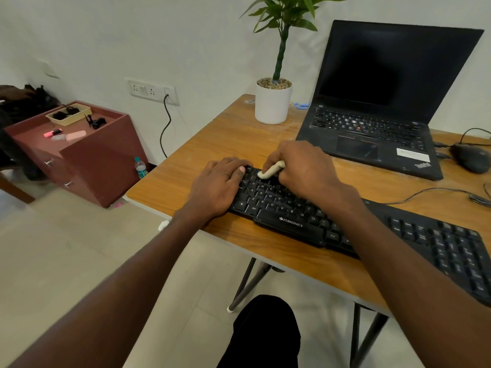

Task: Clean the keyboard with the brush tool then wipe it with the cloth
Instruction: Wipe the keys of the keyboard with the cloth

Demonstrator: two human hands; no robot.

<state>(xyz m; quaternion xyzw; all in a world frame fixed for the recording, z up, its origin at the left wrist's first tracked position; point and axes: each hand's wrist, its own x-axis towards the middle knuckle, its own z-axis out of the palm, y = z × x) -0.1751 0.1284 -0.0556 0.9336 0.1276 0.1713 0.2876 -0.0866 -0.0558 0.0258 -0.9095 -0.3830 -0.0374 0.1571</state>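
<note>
A wooden table (220,144) on dark metal legs carries a black Zebronics keyboard (372,229), an open ThinkPad laptop (377,134), a white potted plant (272,104), a black mouse (470,158) and small blue pieces (301,105).

Right hand (303,168) hides most of the brush tool (271,171); bristles not discernible. Keyboard (372,229) cut off at right edge, middle keys hidden under the forearm. Mouse (471,158) partly cropped.
</note>
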